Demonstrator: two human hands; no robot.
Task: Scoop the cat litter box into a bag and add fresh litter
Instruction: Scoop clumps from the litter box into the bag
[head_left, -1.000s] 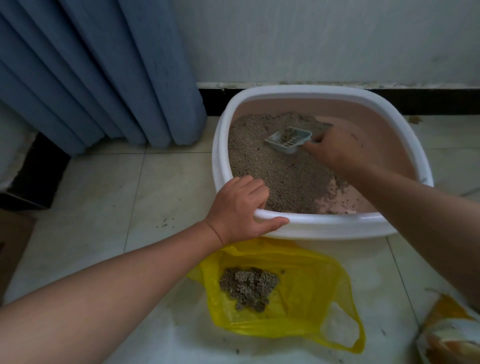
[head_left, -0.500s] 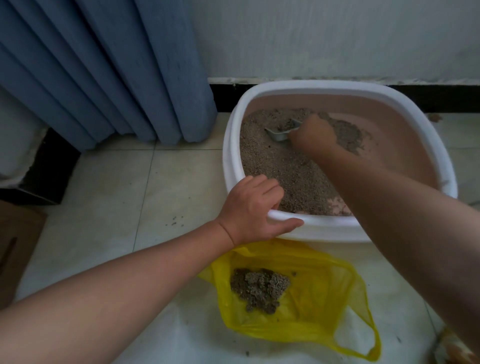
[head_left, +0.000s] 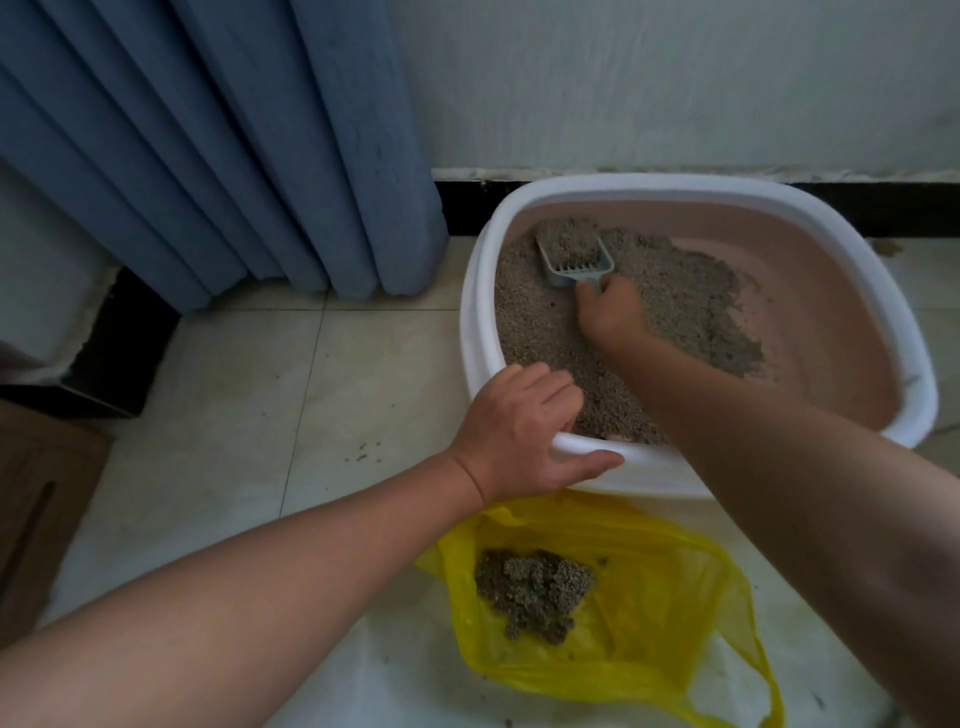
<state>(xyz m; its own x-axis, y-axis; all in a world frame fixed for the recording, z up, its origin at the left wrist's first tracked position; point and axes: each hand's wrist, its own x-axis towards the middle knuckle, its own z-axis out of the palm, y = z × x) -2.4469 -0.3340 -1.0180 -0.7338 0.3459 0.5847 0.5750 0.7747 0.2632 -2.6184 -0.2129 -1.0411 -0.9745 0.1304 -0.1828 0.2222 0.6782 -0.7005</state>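
The litter box (head_left: 691, 189), white-rimmed with a pink inside, sat on the tiled floor (head_left: 249, 395) against the wall, beside a blue curtain (head_left: 218, 140). The left hand (head_left: 519, 431) gripped its near rim, fingers (head_left: 550, 384) curled over the edge into the box and thumb pressed along the outside. The right hand (head_left: 610, 312) reached in over the grey litter (head_left: 530, 322), its fingers closed around the handle of a pale slotted scoop (head_left: 574, 260). The scoop lay just beyond those fingers at the far left of the box, its pan heaped with litter. A yellow bag (head_left: 660, 613) lay open on the floor just in front of the box, holding a dark pile of clumps (head_left: 530, 592).
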